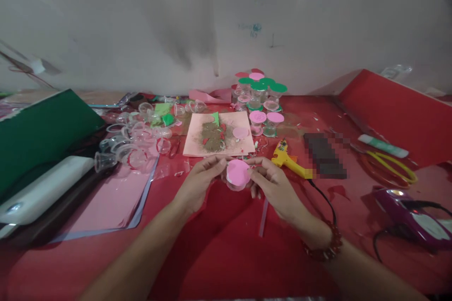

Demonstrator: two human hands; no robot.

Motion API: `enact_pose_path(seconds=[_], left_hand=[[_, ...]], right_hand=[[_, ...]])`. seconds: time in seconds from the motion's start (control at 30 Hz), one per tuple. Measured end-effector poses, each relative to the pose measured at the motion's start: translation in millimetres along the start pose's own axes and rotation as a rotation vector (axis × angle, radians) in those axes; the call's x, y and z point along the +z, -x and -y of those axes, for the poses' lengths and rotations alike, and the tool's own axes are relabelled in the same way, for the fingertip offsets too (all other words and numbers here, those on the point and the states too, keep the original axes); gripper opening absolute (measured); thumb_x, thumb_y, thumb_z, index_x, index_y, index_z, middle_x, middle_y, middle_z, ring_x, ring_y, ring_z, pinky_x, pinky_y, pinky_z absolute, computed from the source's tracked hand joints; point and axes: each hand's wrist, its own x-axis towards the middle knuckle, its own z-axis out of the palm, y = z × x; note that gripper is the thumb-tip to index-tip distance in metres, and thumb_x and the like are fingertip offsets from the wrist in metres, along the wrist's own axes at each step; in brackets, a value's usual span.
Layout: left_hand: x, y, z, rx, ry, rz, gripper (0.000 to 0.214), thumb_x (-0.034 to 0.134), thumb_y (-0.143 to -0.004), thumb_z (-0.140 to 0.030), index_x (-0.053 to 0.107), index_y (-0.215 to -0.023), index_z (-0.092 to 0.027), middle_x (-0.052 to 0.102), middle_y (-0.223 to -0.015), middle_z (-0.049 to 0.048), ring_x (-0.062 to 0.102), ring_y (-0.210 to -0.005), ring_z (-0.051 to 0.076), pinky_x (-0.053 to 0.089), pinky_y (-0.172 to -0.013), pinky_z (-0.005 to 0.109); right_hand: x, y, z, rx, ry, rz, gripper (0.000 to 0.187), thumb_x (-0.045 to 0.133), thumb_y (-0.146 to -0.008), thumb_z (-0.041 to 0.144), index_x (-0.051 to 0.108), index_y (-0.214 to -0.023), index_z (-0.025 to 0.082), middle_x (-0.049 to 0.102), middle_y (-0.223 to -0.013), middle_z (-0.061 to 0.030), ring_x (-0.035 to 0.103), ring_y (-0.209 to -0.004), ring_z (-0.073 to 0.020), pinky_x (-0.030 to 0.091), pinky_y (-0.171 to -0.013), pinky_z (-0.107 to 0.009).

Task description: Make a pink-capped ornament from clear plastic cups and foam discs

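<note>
A pink paper disc (238,172) sits on a see-through plastic cup (236,188), held up over the red table between both hands. My left hand (203,179) grips its left side, thumb near the disc's edge. On the other side, the thumb of my right hand (270,183) presses at the disc's rim, with the fingers curled behind. Beyond them lies a peach sheet (192,138) bearing a brown, crumbly patch (213,137) and paper scraps. Right of my hands rests a yellow glue gun (291,162); a glue stick (263,218) lies below my right hand.
Several plastic cups (136,155) lie at left beside pink paper (106,197) and a white stapler-like tool (49,188). Paper-topped cups (259,94) stand at the back. Yellow-handled scissors (391,164), a blurred dark object (325,155) and a purple device (413,218) are at right.
</note>
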Motion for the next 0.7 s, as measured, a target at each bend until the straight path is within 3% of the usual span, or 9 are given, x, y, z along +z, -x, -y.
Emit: enact_pose_path(seconds=[0.13,0.33,0.47,0.6,0.7], left_hand=[[0.4,-0.2,1.6,-0.005,-0.028,0.035,0.022,0.075,-0.073,-0.025,0.075,-0.093,-0.017,0.072,-0.093,0.0044,0.060,-0.079,0.014,0.045,-0.072,0.024],[0.7,-2.2,1.5,-0.025,-0.029,-0.011,0.018,0.068,-0.074,-0.025,0.075,-0.089,-0.016,0.072,-0.081,0.0042,0.058,-0.068,0.013,0.045,-0.065,0.025],[-1.2,-1.8,2.6,0.002,-0.088,-0.043,0.021,0.066,-0.073,-0.022,0.074,-0.091,-0.016,0.073,-0.086,0.0046,0.059,-0.071,0.014,0.045,-0.068,0.026],[-1.7,0.2,1.6,0.067,-0.205,-0.016,0.033,0.062,-0.065,-0.010,0.072,-0.095,-0.017,0.072,-0.094,0.0050,0.061,-0.085,0.018,0.046,-0.079,0.029],[0.9,2.4,1.8,0.110,-0.292,0.076,0.049,0.067,-0.062,-0.009,0.067,-0.109,-0.019,0.070,-0.111,0.0065,0.061,-0.099,0.021,0.046,-0.087,0.032]], right_hand=[[-0.9,-0.2,-1.1,-0.008,0.018,0.002,0.024,0.059,-0.086,0.037,0.059,-0.103,0.020,0.062,-0.063,0.0047,0.053,-0.043,-0.0064,0.042,-0.043,-0.018],[-1.2,0.0,-2.0,-0.007,0.003,-0.016,0.025,0.060,-0.085,0.037,0.060,-0.104,0.019,0.063,-0.062,0.0041,0.053,-0.044,-0.0067,0.041,-0.044,-0.019],[-0.5,0.8,0.2,-0.005,-0.014,-0.033,0.027,0.061,-0.083,0.036,0.060,-0.103,0.019,0.062,-0.060,0.0047,0.051,-0.044,-0.0062,0.039,-0.043,-0.018],[-0.3,1.2,1.9,0.003,-0.035,-0.037,0.029,0.063,-0.082,0.036,0.058,-0.106,0.019,0.062,-0.059,0.0048,0.050,-0.044,-0.0065,0.038,-0.044,-0.018],[-0.2,1.2,1.5,0.006,-0.029,-0.008,0.030,0.062,-0.084,0.036,0.058,-0.109,0.019,0.061,-0.061,0.0047,0.050,-0.046,-0.0066,0.038,-0.045,-0.019]])
